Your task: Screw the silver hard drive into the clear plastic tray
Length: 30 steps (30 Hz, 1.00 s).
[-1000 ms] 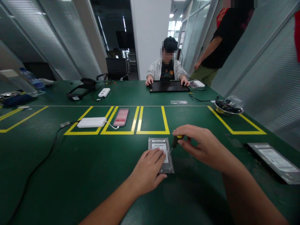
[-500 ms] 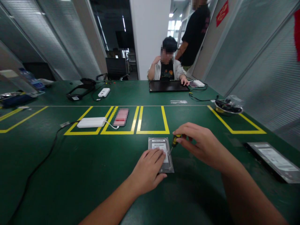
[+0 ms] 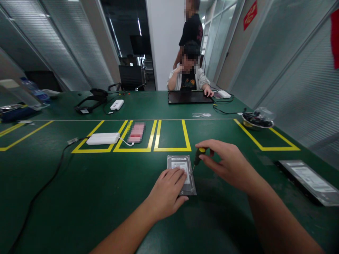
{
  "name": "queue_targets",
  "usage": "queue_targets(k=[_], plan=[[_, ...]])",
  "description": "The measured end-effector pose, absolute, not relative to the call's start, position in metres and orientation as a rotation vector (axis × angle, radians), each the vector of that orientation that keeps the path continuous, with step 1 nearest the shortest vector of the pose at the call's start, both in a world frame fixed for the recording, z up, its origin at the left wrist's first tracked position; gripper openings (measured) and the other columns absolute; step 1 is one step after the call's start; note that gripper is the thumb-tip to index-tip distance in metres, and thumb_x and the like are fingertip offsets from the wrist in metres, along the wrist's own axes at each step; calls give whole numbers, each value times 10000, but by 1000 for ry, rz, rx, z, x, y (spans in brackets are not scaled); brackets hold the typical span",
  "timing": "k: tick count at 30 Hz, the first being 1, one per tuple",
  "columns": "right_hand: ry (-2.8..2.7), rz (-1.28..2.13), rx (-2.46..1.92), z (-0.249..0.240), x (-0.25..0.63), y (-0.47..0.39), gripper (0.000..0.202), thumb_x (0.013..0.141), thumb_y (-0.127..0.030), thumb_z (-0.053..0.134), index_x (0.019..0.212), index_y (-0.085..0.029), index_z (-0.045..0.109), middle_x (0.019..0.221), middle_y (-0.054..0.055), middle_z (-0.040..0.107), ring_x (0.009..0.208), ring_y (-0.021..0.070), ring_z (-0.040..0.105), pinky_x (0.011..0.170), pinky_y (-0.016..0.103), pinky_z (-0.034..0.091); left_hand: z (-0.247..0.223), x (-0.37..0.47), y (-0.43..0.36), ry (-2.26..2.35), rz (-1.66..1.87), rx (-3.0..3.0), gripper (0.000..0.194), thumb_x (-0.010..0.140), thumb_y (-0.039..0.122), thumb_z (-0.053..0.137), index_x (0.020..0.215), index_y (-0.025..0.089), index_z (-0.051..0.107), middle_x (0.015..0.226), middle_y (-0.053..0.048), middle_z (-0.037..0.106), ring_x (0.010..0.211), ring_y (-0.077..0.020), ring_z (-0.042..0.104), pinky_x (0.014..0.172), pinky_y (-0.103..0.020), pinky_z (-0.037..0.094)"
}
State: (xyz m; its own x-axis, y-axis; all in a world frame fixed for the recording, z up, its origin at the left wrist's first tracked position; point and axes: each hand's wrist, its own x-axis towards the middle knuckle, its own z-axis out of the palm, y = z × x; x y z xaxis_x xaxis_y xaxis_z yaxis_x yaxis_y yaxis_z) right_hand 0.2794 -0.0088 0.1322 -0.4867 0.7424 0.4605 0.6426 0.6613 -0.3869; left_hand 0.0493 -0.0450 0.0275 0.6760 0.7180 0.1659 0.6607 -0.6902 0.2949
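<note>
A hard drive point(image 3: 190, 187) with a white label lies on the green table in front of me. My left hand point(image 3: 169, 187) holds it down, its fingers together across the label and its thumb by the near edge. Between the thumb and fingers of my right hand point(image 3: 225, 164) is a small screwdriver point(image 3: 198, 155) with a black and yellow handle. It leans slightly, and its tip meets the right edge of the drive. Whether the tip sits in a screw is too small to tell. A second, larger-looking hard drive point(image 3: 311, 180) lies on the right.
Beyond the drive are yellow tape frames point(image 3: 172, 149), a white power bank point(image 3: 103, 138) and a blurred pink phone point(image 3: 136, 132). A bowl of cables point(image 3: 257, 120) stands at the right. Across the table, a seated person touches a black panel point(image 3: 189, 97); another person stands behind.
The screwdriver has turned in my right fingers, its yellow cap now showing more. My left hand and the drive stay put. The standing person has moved left.
</note>
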Motion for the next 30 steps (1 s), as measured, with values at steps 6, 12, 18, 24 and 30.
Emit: queue_targets(k=[6,12,18,24,30], plan=[[-2252,233,-1091,131,277,-7,184,911,-233,638,1094,-210,649,1030,31,623,911,144,583,796,259,470,29,50,-45,1120,395,2682,685,854,400,667,1443,180,396,1477,-110,456,1383,-295,356,1161,-470,255],[-2219,284,-1116,131,276,-10,206,908,-200,615,1114,-191,630,857,7,613,695,118,542,641,247,432,29,50,-45,1115,396,2685,682,860,408,661,1445,178,396,1476,-109,458,1376,-296,365,1158,-472,260],[-2217,334,-1098,130,273,-10,158,918,-223,616,1070,-186,638,1003,36,589,737,104,544,688,246,456,28,50,-45,1117,408,2679,675,862,404,659,1444,185,397,1478,-110,457,1375,-298,367,1157,-475,258],[-2207,268,-1111,129,273,-10,172,896,-214,657,1067,-201,649,896,3,618,750,109,563,681,236,449,28,50,-45,1112,423,2679,671,863,406,658,1440,186,397,1471,-119,463,1374,-301,371,1154,-483,259],[-2223,299,-1074,132,275,-9,171,910,-210,612,1078,-184,630,992,42,635,829,138,583,758,271,478,28,50,-46,1119,408,2676,671,857,399,664,1437,188,401,1467,-115,466,1369,-299,376,1154,-479,266]])
